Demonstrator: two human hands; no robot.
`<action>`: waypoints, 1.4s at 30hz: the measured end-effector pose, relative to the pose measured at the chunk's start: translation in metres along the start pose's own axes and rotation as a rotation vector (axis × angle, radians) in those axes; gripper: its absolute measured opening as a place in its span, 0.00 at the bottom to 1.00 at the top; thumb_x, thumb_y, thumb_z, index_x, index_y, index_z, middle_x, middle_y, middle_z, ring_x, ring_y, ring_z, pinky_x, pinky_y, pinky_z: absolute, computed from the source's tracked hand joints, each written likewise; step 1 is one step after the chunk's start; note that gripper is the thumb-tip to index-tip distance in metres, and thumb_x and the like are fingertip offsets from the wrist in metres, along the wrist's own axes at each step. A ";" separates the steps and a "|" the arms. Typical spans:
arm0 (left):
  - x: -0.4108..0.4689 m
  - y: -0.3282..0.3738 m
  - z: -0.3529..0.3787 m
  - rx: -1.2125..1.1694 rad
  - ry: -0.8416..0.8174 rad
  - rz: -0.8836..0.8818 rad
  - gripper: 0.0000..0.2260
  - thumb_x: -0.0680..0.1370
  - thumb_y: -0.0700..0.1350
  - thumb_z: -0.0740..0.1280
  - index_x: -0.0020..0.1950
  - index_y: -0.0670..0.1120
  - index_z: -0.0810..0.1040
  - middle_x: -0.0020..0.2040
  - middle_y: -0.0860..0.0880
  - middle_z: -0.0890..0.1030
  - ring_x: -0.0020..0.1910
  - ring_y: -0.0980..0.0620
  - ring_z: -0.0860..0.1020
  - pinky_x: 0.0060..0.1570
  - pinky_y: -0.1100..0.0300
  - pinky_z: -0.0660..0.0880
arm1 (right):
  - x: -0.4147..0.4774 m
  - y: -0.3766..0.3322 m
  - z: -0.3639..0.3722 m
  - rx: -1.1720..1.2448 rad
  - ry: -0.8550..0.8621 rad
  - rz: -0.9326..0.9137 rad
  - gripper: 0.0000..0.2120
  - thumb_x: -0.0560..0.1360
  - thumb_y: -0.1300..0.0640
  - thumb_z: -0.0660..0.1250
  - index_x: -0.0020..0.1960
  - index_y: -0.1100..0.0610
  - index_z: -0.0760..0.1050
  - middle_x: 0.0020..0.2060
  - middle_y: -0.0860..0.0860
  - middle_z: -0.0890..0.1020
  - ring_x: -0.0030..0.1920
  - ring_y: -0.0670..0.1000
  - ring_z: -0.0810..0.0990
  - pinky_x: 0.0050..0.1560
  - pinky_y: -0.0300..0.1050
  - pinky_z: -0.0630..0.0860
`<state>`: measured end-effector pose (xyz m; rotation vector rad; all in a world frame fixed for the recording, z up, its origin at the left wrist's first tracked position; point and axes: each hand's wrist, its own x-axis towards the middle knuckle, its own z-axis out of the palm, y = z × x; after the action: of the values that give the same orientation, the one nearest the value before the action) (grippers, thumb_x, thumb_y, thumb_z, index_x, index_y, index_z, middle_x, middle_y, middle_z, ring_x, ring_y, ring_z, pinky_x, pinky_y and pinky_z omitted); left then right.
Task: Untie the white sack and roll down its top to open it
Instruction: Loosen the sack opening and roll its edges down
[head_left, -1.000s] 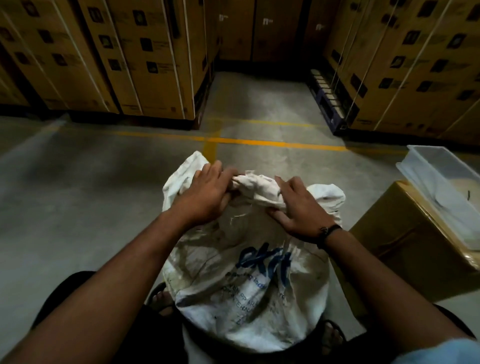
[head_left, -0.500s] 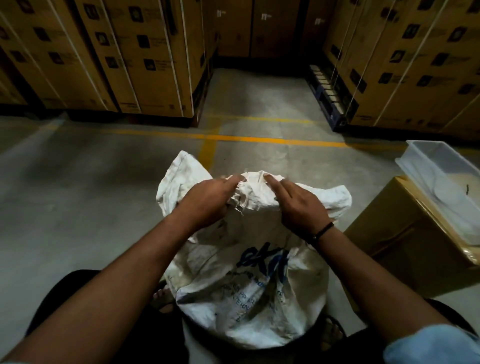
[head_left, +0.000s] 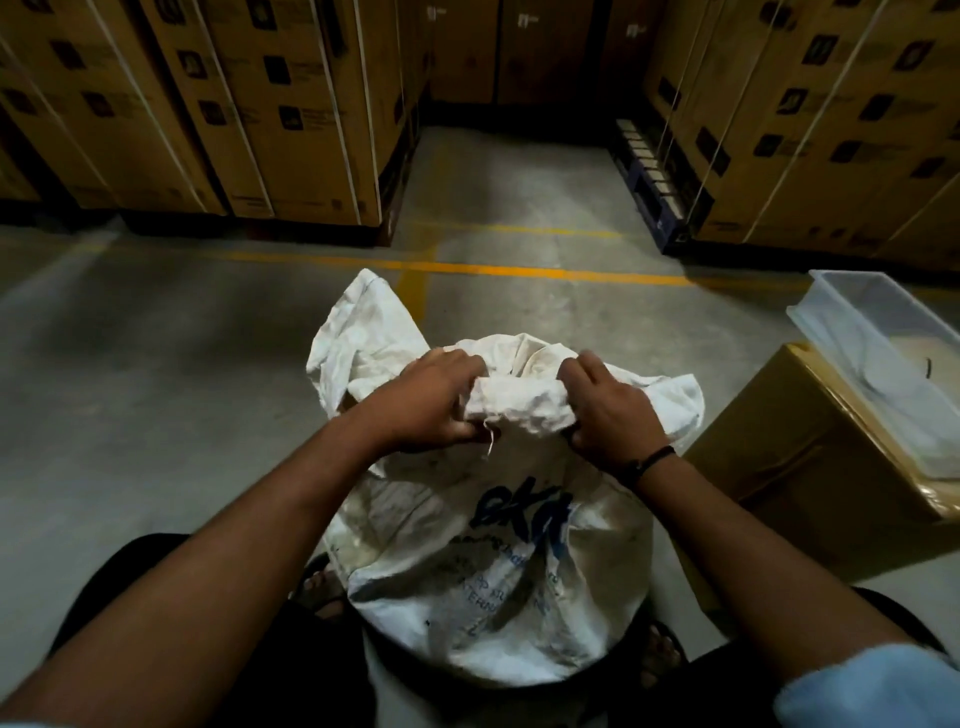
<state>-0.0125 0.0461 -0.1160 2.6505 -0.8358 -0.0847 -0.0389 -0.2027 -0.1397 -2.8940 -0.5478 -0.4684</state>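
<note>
The white sack (head_left: 493, 561) with blue print stands upright on the floor between my feet. Its mouth gapes a little, and the near edge of its top is turned over into a thick roll (head_left: 519, 402). My left hand (head_left: 426, 402) grips the left end of that roll, my right hand (head_left: 608, 410) grips the right end. A loose corner of the sack's top sticks up at the far left (head_left: 363, 317). A short bit of string (head_left: 489, 441) dangles below my left hand.
A brown cardboard box (head_left: 810, 467) stands close on the right with a clear plastic tub (head_left: 878, 358) on top. Stacks of strapped cartons (head_left: 249, 104) on pallets line the back and the right. Yellow lines cross the concrete floor (head_left: 156, 364).
The bunched top has come apart and the mouth now gapes. Both hands have shifted from pinching the gathered neck to gripping a rolled-over edge, a little farther apart.
</note>
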 end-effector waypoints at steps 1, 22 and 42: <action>0.000 0.002 -0.001 0.002 0.047 0.027 0.20 0.70 0.58 0.76 0.56 0.52 0.74 0.51 0.49 0.78 0.52 0.47 0.74 0.47 0.54 0.72 | -0.003 -0.007 0.001 -0.065 0.050 -0.014 0.20 0.68 0.62 0.68 0.58 0.56 0.67 0.58 0.57 0.74 0.30 0.62 0.76 0.23 0.48 0.71; -0.007 0.005 0.001 0.010 -0.144 -0.095 0.46 0.67 0.73 0.70 0.79 0.59 0.56 0.65 0.49 0.78 0.65 0.46 0.70 0.63 0.49 0.70 | -0.007 -0.024 0.017 -0.093 0.177 -0.391 0.07 0.72 0.58 0.65 0.46 0.56 0.67 0.37 0.55 0.75 0.35 0.58 0.74 0.31 0.48 0.67; -0.009 0.005 0.025 0.131 -0.289 0.003 0.32 0.74 0.53 0.73 0.71 0.52 0.59 0.59 0.45 0.81 0.56 0.41 0.80 0.51 0.52 0.77 | -0.015 -0.024 0.041 -0.103 -0.043 -0.304 0.17 0.70 0.54 0.66 0.56 0.59 0.70 0.38 0.57 0.80 0.32 0.61 0.80 0.26 0.48 0.72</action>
<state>-0.0267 0.0397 -0.1378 2.8008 -0.9643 -0.4356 -0.0505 -0.1766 -0.1807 -2.9326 -1.0071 -0.4867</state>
